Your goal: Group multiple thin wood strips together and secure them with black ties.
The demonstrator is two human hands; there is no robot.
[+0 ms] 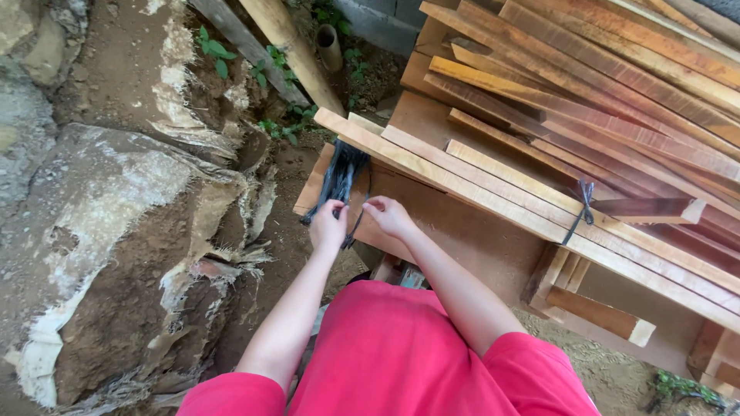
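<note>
My left hand (329,225) pinches strands of a bunch of black plastic string (339,176) that hangs off the near end of a bundle of long wooden slats (493,189). My right hand (388,216) is beside it, its fingers closed on a thin black strand pulled from the same bunch. Further along, a black tie (583,204) is knotted around the bundle. The slats lie on a brown board table (462,231).
A big heap of loose wooden slats (617,85) fills the upper right. Short offcuts (601,312) sit under the table edge. Bare earth and rock with torn sacking (131,231) lie at left. A wooden pole (289,46) leans at the top.
</note>
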